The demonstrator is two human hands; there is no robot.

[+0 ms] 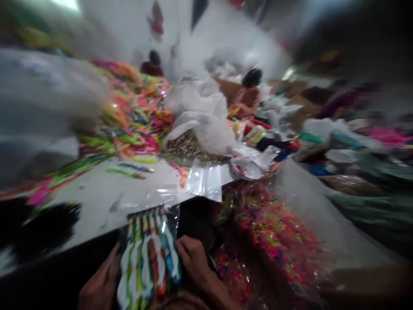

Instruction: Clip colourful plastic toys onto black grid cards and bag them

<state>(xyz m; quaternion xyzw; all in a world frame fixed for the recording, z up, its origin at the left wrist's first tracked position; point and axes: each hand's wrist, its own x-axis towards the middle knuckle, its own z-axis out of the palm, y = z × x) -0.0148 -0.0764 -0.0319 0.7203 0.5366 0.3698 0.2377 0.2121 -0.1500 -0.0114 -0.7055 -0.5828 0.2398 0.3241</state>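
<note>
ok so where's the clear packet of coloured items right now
In the head view it sits bottom centre, the clear packet held between the left hand and right hand, just below the white table edge.

A clear plastic packet of striped, many-coloured stick-shaped items (149, 258) stands nearly upright at the bottom centre of the frame, its sticks side by side, its glossy top edge overlapping the white counter's (97, 202) near edge; motion blur hides finer detail.

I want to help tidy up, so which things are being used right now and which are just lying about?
In use:
clear plastic packet of colourful striped sticks, left hand, right hand

Lying about:
heap of bright loose sticks, crumpled white plastic bags, white tabletop, big clear bag of colourful bits
</note>
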